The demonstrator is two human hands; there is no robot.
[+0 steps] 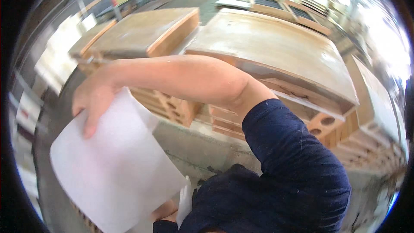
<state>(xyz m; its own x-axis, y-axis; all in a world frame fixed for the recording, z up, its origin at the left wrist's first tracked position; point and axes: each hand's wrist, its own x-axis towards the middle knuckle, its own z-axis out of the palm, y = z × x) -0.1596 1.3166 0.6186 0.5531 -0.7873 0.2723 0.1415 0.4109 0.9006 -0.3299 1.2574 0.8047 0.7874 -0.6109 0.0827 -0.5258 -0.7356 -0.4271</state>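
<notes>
My right arm stretches across to the left, and my right hand [95, 99] grips the top edge of a large white sheet [112, 168]. The thumb lies on the sheet's face, with the other fingers over its far side. The sheet looks thin and flexible, like foam or paper, and hangs in a curve. Low in the view, my left hand [164, 211] shows only near the wrist, beside the sheet's lower edge. The sheet hides its fingers, so whether it grips anything cannot be seen. A narrow folded white strip [185, 200] stands next to that wrist.
Ahead stand wooden cabinet-like boxes with flat tops, one on the left [142, 30] and a wider one on the right [276, 39]. Slatted wooden parts with round holes [321, 121] sit beneath. Another pale box [373, 95] stands far right. White panels [62, 56] are stacked left.
</notes>
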